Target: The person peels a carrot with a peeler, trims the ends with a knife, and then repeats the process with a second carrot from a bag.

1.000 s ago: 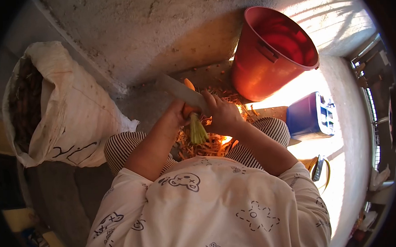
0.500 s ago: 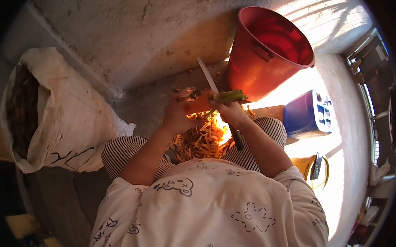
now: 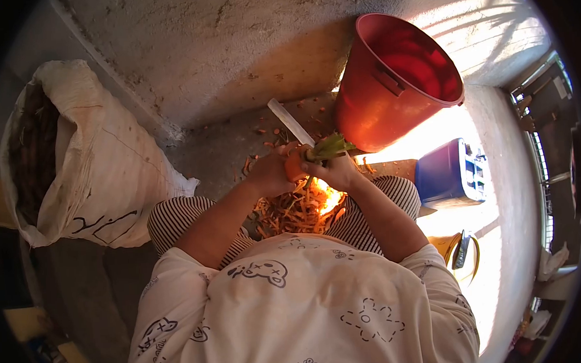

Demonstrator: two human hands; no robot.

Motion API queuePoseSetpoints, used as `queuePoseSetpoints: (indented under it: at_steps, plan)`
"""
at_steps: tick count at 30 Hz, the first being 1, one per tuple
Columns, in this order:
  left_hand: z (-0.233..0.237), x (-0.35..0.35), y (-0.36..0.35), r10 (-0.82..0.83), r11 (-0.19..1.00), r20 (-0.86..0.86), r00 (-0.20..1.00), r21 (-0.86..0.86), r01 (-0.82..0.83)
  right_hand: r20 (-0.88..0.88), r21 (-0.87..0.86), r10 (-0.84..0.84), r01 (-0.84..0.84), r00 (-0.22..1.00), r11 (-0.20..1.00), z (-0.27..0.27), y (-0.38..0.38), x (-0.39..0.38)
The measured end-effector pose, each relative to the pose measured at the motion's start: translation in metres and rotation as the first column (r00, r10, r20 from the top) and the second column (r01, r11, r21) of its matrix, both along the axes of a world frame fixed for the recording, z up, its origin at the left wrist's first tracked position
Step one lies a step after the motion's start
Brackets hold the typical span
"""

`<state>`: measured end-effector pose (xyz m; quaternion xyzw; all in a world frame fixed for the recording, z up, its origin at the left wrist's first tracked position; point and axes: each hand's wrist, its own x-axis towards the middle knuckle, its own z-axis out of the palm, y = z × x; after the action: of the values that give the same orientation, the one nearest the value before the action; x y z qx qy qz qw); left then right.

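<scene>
In my left hand (image 3: 274, 173) is a thick orange carrot (image 3: 295, 163), its fingers wrapped round it. The cut green tops (image 3: 331, 146) of the carrot point right, over my other hand. My right hand (image 3: 337, 173) is closed around a knife, whose pale, wide blade (image 3: 290, 122) slants up and to the left just beyond the carrot; the handle is hidden in the hand. Under both hands, between my knees, lies a heap of orange peelings (image 3: 298, 210), brightly lit by sun on its right side.
A white woven sack (image 3: 108, 170) full of dark, long roots leans open at the left. A red bucket (image 3: 371, 106) stands ahead to the right, near the wall. Farther right are a blue container (image 3: 440, 175) and a yellow object (image 3: 472, 254). Peel scraps dot the floor.
The knife has swung so its blade leans further left, and its dark handle no longer shows below my right hand. My left hand has come lower and closer to the right.
</scene>
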<state>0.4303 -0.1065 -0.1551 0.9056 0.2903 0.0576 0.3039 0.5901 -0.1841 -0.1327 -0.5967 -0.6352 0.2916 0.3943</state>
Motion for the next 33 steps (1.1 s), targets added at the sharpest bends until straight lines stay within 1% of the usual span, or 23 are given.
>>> queuePoseSetpoints:
  at_steps: [1,3,5,7,8,11,13,14,16,19,20,22,23,25,26,28,31,32,33]
  plan:
    - [-0.004,0.0,0.002,-0.021,1.0,0.007,1.0,0.008,0.021,0.025,0.002,0.012,-0.012,1.0,1.0,-0.001,0.001,0.002]
    - [-0.019,0.0,0.011,-0.064,0.993,-0.128,0.99,-0.102,0.051,0.045,0.03,0.031,-0.033,0.999,0.999,0.0,0.002,0.003]
    - [-0.01,0.003,0.016,-0.128,0.973,-0.241,0.962,-0.217,0.076,0.036,0.084,0.043,-0.046,0.998,0.995,0.002,0.002,0.003]
    - [0.003,0.004,0.019,-0.209,0.937,-0.329,0.921,-0.336,0.093,0.048,0.112,0.084,-0.089,0.995,0.99,-0.006,0.006,0.006]
    - [0.006,0.003,0.019,-0.231,0.911,-0.293,0.928,-0.4,0.1,0.054,0.126,0.104,-0.11,0.993,0.986,-0.01,0.008,0.008]
    - [0.006,-0.001,0.02,-0.287,0.816,-0.166,0.943,-0.558,0.15,0.058,0.054,0.227,-0.23,0.972,0.972,-0.011,0.007,0.013]
    - [-0.002,-0.003,0.019,-0.317,0.751,-0.061,0.946,-0.625,0.211,0.132,0.105,0.242,-0.256,0.961,0.961,-0.004,0.006,0.011]
    - [-0.006,-0.003,0.02,-0.315,0.79,-0.09,0.945,-0.577,0.208,0.168,0.13,0.247,-0.27,0.954,0.954,-0.002,0.005,0.009]
    - [-0.006,-0.001,0.023,-0.307,0.856,-0.145,0.941,-0.474,0.206,0.129,0.144,0.159,-0.177,0.979,0.974,-0.007,0.007,0.007]
    - [0.01,0.007,0.025,-0.193,0.935,-0.412,0.891,-0.352,0.04,0.061,0.116,-0.01,0.003,0.998,0.993,-0.002,0.007,-0.001]
    - [0.006,0.005,0.024,-0.154,0.968,-0.356,0.922,-0.243,0.068,0.037,0.096,-0.074,0.07,0.997,0.993,0.0,0.006,-0.005]
    - [-0.005,0.0,0.021,-0.097,0.995,-0.224,0.97,-0.009,0.098,0.018,-0.037,-0.219,0.219,0.976,0.975,-0.014,0.005,-0.011]
    - [-0.006,0.001,0.019,0.007,1.0,-0.18,0.984,0.006,-0.006,0.015,-0.104,-0.289,0.289,0.957,0.952,-0.02,0.006,-0.014]
    - [-0.008,0.002,0.013,0.213,0.977,-0.089,0.973,0.021,-0.212,-0.074,-0.221,-0.391,0.368,0.917,0.903,-0.026,0.009,-0.021]
    - [-0.011,0.003,0.013,0.244,0.969,-0.075,0.967,0.069,-0.239,-0.112,-0.281,-0.444,0.4,0.889,0.872,-0.028,0.011,-0.024]
    - [-0.02,0.004,0.012,0.302,0.943,-0.045,0.952,0.163,-0.291,-0.116,-0.373,-0.503,0.432,0.856,0.821,-0.033,0.014,-0.027]
    - [-0.023,0.008,0.012,0.324,0.923,-0.113,0.939,0.256,-0.288,-0.116,-0.508,-0.573,0.448,0.811,0.736,-0.042,0.019,-0.025]
    - [-0.022,0.009,0.012,0.329,0.923,-0.137,0.934,0.256,-0.288,-0.114,-0.551,-0.593,0.446,0.797,0.705,-0.045,0.02,-0.025]
    - [-0.02,0.011,0.012,0.334,0.923,-0.161,0.929,0.256,-0.287,-0.118,-0.47,-0.58,0.469,0.806,0.748,-0.047,0.019,-0.025]
